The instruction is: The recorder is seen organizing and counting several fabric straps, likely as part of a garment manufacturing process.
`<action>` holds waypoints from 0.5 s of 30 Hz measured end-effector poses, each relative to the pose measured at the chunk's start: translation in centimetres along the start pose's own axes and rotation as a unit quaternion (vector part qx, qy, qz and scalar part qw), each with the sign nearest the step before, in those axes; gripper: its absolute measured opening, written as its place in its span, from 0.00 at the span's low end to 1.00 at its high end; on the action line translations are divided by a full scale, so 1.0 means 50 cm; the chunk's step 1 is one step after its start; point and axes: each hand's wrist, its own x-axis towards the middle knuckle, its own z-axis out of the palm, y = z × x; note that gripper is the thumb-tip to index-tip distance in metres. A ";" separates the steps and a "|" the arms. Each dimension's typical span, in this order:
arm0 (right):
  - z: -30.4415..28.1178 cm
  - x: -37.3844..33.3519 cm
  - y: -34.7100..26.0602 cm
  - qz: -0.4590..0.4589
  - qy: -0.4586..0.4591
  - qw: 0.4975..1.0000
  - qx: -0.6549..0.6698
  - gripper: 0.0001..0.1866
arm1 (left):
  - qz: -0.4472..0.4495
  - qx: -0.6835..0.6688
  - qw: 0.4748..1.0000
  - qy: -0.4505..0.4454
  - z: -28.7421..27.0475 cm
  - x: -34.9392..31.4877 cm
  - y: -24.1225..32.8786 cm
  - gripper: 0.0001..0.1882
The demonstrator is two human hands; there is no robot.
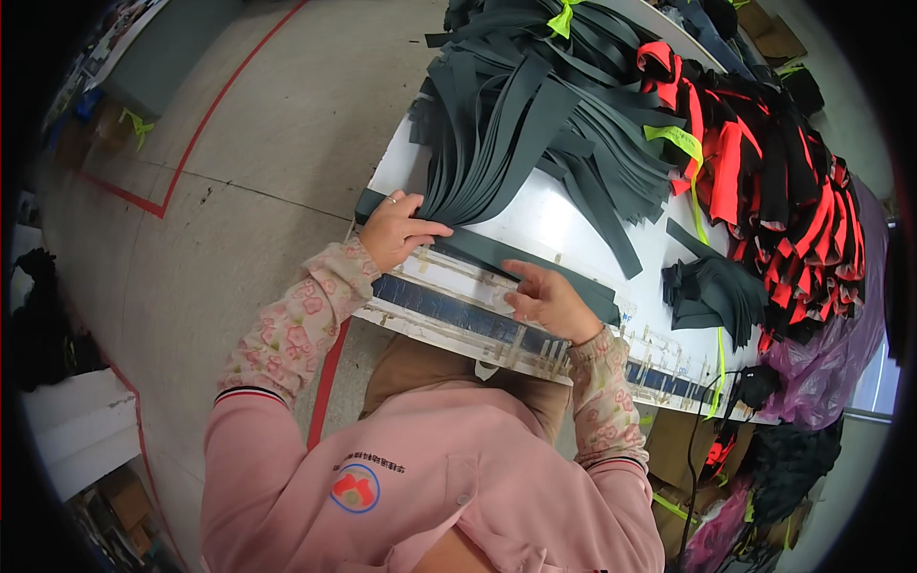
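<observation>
A dark grey-green fabric strip [535, 260] lies along the near edge of the white table [411, 158], beside a marked ruler-like band. My left hand [394, 231] rests on the strip's left end, its fingers stretched out and spread. Further right, my right hand [554, 301] is at the strip's near edge. Its index finger reaches onto the strip, and the thumb is apart from it. A small whitish patch [501, 300] shows by the thumb; I cannot make out what it is. Just beyond my left hand lies a large fanned bundle of similar strips [487, 143].
A smaller dark bundle [712, 291] lies to the right, near a heap of black and red fabric pieces [764, 181] with yellow-green ties [676, 141]. A purple plastic bag [821, 368] hangs at the right end. Red lines [205, 124] mark the floor at left.
</observation>
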 end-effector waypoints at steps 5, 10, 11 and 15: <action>0.028 0.016 0.016 0.006 -0.061 0.997 -0.043 0.31 | 0.008 0.005 1.000 0.015 0.002 0.001 0.003 0.16; 0.019 0.004 0.011 0.015 -0.028 0.997 -0.072 0.34 | -0.006 0.011 1.000 0.021 0.006 0.002 0.002 0.12; 0.004 -0.004 0.007 0.011 -0.006 0.995 -0.098 0.36 | -0.008 0.008 1.000 0.029 0.008 -0.001 -0.003 0.11; -0.038 -0.022 -0.055 -0.125 0.383 0.854 -0.329 0.41 | 0.012 0.014 0.999 0.026 0.007 -0.007 -0.009 0.13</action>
